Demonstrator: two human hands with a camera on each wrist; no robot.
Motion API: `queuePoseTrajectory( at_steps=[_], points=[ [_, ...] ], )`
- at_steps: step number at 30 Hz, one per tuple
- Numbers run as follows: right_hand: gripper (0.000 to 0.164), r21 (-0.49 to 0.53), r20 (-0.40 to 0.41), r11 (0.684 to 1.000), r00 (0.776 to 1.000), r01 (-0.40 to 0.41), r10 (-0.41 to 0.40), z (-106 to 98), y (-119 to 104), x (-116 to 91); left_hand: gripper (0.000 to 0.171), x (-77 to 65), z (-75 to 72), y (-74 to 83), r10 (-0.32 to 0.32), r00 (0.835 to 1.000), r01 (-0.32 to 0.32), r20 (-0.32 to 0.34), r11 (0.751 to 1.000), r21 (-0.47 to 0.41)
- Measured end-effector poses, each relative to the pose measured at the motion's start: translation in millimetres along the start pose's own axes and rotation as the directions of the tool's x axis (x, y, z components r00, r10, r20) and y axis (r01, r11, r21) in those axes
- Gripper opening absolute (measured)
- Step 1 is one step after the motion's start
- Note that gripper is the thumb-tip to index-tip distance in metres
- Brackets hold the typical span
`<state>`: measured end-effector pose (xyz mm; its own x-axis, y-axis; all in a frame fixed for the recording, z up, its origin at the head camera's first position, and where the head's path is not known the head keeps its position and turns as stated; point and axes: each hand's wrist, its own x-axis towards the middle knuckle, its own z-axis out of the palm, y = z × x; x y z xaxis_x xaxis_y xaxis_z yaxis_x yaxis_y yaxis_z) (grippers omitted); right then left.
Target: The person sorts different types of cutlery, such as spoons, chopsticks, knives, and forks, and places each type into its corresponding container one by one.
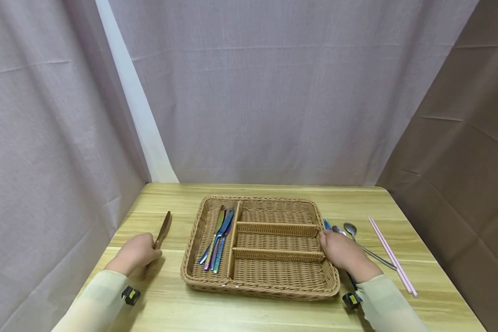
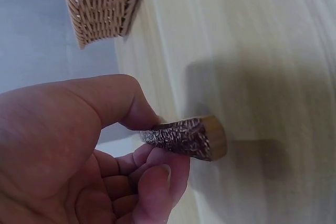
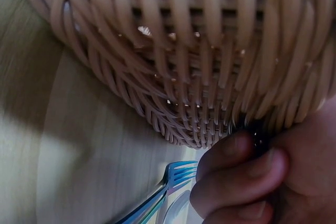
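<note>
My left hand (image 1: 136, 251) pinches a copper-brown table knife (image 1: 164, 227) left of the wicker basket, its blade pointing away from me. In the left wrist view, thumb and fingers close on the patterned handle (image 2: 181, 139), its end sticking out above the table. My right hand (image 1: 343, 254) grips the right side of the divided wicker basket (image 1: 257, 289). The right wrist view has its curled fingers (image 3: 239, 171) against the basket wall (image 3: 173, 61); something dark shows between thumb and fingers. Several coloured table knives (image 1: 221, 233) lie in the basket's long left compartment.
Right of the basket lie spoons (image 1: 350, 227) and a blue fork (image 3: 181, 174), partly hidden by my right hand. Pink chopsticks (image 1: 392, 256) lie farther right on the wooden table (image 1: 274, 318). Grey curtains (image 1: 274, 115) hang behind and at the left; a brown one (image 1: 460, 161) hangs at right.
</note>
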<state>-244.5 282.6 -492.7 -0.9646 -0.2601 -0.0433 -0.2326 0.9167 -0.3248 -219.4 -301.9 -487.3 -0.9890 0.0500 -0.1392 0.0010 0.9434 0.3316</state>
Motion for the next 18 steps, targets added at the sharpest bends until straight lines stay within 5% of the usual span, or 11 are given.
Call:
queuePoseTrajectory(
  at_steps=[18],
  points=[
    [0.042, -0.005, -0.011, 1.0, 1.0, 0.012, -0.012, -3, -2, -1, 0.027, 11.4, -20.5, 55.4, 0.096, 0.994, -0.095, -0.049, 0.995, 0.03]
  ],
)
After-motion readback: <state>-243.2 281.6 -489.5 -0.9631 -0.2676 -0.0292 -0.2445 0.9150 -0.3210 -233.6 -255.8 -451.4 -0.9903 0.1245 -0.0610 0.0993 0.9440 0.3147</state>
